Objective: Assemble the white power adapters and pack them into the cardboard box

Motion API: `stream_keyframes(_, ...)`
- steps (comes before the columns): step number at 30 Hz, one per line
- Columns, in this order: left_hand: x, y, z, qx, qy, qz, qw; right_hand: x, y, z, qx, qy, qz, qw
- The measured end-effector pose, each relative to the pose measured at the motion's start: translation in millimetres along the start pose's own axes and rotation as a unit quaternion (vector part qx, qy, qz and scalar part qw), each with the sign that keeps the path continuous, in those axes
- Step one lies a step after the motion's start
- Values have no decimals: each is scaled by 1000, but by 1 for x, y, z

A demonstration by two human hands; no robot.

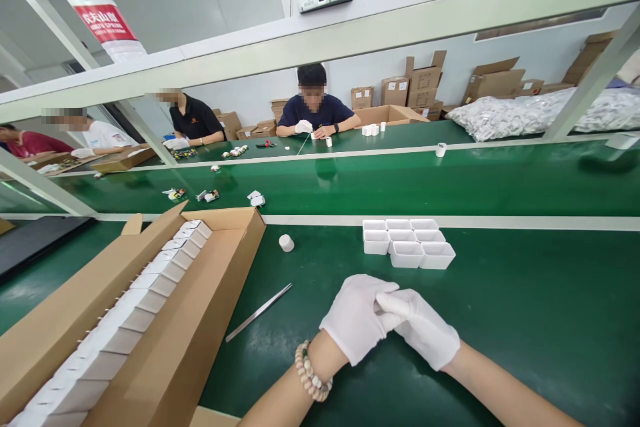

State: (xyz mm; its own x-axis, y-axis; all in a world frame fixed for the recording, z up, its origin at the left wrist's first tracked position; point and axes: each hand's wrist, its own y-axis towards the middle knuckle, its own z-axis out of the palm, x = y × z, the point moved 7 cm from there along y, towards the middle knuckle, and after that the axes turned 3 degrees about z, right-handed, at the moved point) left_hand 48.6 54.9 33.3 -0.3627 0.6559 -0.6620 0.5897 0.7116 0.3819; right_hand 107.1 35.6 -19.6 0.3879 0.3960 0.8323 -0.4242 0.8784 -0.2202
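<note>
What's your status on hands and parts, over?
Left hand and right hand gloved, pressed together, nothing seen held. White tubs just ahead, untouched. Tweezers lie left, clear of hands.

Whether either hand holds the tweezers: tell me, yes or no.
No, the tweezers lie on the green table, apart from the left hand and right hand, which touch each other.

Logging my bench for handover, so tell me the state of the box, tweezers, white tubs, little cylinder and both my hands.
cardboard box: open, row of white parts inside.
tweezers: lying flat on the mat, untouched.
white tubs: upright, open tops up, clustered together.
white cylinder: standing alone on the mat.
left hand: gloved, curled, touching the right hand.
right hand: gloved, fingers laid over the left hand.
</note>
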Motion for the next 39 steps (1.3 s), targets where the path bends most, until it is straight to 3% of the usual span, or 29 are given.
stream_keyframes(8, 0, 0, -3, 7, 32, 5, 999, 2, -3, 2, 32, -26, -26, 999)
stream_keyframes(13, -2, 1, 0, 23, 84, 21, 996, 1, -2, 2, 25, 34, -2, 999)
stream_keyframes(19, 6, -5, -11, -49, 91, 0, 995, 14, -1, 4, 6, -6, -41, 999)
stream_keyframes(28, 0, -1, -14, 4, -74, 15, 997, 12, 0, -5, 10, -5, -34, 999)
stream_keyframes(32, -7, 3, -17, -12, -3, 47, 999, 12, 1, -1, 26, -1, -39, 999)
stream_keyframes(36, -13, 5, -16, -2, 113, 36, 993, 10, 2, 4, 43, 14, -28, 999)
stream_keyframes(39, -14, 3, -18, -30, 117, 35, 992, 11, 2, 2, 35, 13, -27, 999)
